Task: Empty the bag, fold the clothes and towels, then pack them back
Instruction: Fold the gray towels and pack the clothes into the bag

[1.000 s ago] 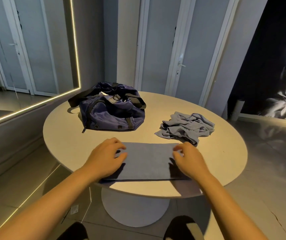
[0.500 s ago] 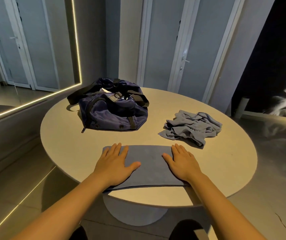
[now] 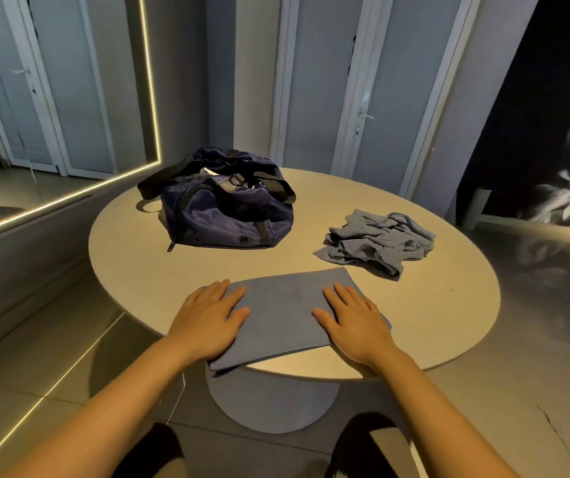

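At the near edge of the round table [image 3: 449,305], a grey-blue cloth [image 3: 283,308] lies flat as a folded rectangle, one near corner hanging just over the rim. The left hand [image 3: 207,322] and the right hand [image 3: 352,322] press palm-down on its two ends. Their fingers are straight and close together, thumbs point inward, and they grip nothing. This looks like the smoothing stage of a fold. The next move probably means pinching one short end, both layers together, and carrying it across to the other. Both forearms reach forward and converge slightly. The dark blue bag [image 3: 228,215] sits at the far left, well apart. To its right, beyond the right hand, a crumpled heap [image 3: 376,243] of similar fabric waits unfolded.
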Demonstrator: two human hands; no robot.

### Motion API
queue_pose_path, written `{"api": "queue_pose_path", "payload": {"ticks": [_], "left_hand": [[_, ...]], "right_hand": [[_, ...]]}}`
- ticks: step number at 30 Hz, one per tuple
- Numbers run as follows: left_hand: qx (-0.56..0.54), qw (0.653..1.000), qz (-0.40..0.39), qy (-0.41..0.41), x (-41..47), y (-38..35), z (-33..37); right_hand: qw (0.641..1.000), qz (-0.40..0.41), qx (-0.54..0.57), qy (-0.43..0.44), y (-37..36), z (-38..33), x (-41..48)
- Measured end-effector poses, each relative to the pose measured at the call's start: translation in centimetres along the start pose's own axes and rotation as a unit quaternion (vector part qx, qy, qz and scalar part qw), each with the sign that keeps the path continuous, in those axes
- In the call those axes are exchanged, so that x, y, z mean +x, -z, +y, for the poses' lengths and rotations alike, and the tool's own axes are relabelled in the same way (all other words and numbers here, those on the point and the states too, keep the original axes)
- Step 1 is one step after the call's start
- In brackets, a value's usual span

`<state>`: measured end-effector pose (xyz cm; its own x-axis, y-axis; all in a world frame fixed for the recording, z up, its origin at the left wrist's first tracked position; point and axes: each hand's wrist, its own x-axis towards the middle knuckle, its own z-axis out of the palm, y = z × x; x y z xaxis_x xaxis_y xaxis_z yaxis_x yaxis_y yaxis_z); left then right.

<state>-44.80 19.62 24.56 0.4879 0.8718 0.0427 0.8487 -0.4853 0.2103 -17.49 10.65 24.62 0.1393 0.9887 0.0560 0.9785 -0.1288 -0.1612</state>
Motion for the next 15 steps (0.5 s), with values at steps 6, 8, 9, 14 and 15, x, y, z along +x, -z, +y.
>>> {"api": "queue_pose_path", "payload": {"ticks": [6,8,9,14,15], "left_hand": [[0.003,0.999,-0.004,-0.039,-1.8,0.3,-3.4],[0.008,1.000,0.015,-0.024,-2.1,-0.1,-2.8],[0.002,1.000,0.024,-0.015,-2.3,-0.2,-2.6],[-0.024,0.998,0.050,0.007,-3.2,-0.1,-2.5],[-0.023,0.998,0.055,0.009,-3.4,0.0,-2.5]], "right_hand": [[0.995,0.062,-0.010,-0.079,0.4,0.9,-0.6],[0.991,0.134,0.021,-0.020,0.7,-1.3,-1.7],[0.986,0.151,0.063,0.033,0.8,-2.7,-2.4],[0.962,0.069,0.166,0.206,0.5,-8.9,-6.0],[0.960,0.065,0.160,0.219,0.2,-9.6,-6.4]]}}
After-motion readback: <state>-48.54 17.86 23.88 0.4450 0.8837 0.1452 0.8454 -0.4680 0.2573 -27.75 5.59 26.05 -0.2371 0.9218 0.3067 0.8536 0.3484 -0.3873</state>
